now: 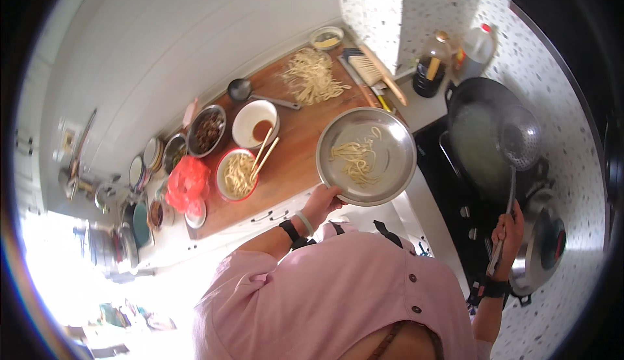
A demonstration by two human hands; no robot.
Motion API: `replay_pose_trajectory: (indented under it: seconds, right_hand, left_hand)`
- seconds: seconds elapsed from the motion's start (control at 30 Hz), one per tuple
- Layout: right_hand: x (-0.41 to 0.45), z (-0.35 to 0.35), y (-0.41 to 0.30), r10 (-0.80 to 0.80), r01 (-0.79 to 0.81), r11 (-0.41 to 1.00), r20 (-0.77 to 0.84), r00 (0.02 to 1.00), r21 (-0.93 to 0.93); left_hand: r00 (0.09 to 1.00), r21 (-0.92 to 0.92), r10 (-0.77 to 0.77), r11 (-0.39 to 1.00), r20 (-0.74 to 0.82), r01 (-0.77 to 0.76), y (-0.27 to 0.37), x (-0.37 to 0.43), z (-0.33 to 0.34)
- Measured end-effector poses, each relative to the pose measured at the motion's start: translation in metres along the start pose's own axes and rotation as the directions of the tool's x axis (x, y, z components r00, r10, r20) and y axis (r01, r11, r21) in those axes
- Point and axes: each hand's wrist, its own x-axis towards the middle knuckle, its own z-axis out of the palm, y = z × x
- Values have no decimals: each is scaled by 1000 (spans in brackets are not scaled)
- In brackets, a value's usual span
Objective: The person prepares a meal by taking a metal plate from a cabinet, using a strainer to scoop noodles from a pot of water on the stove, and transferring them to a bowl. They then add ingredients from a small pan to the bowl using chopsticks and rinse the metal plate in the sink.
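Observation:
My left hand (327,204) grips the rim of a round stainless steel pan (390,165), held out over the counter's front edge. A small heap of noodles (358,162) lies in it. My right hand (508,231) is closed around the handle of a perforated metal skimmer (520,143). The skimmer's bowl is above the right side of a black wok (480,92) on the stove. Pale, cloudy liquid (475,140) fills the wok, and steam blurs its surface.
A wooden board (297,165) carries loose noodles (312,77), a ladle (240,89), a white bowl with brown sauce (251,116), a noodle bowl (236,175) with chopsticks and a red plastic bag (187,184). Bottles (431,70) stand behind the stove (438,189); a lidded pot (538,248) is at right.

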Motion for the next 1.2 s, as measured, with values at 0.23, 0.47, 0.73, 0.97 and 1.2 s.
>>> replay_pose_trajectory:
  seconds: [0.23, 0.47, 0.73, 0.97, 1.2]
  right_hand:
    - [41, 19, 6, 26, -26, 1000, 39, 999, -14]
    - [62, 4, 41, 33, -18, 978, 67, 997, -209]
    - [5, 60, 16, -35, 31, 996, -35, 999, -85]
    - [-51, 181, 36, 108, -94, 942, 26, 994, -322]
    - [-63, 284, 174, 277, -232, 950, 219, 936, -210]
  left_hand:
    - [996, -133, -19, 991, -87, 8, -13, -28, -10]
    - [996, -183, 45, 981, -77, -59, 14, -60, -13]
    - [991, -244, 121, 964, 47, -106, 63, -60, -57]
    - [988, -254, 143, 959, 52, -126, 143, -73, -125]
    - [948, -359, 281, 878, -146, -316, 181, -78, -229]
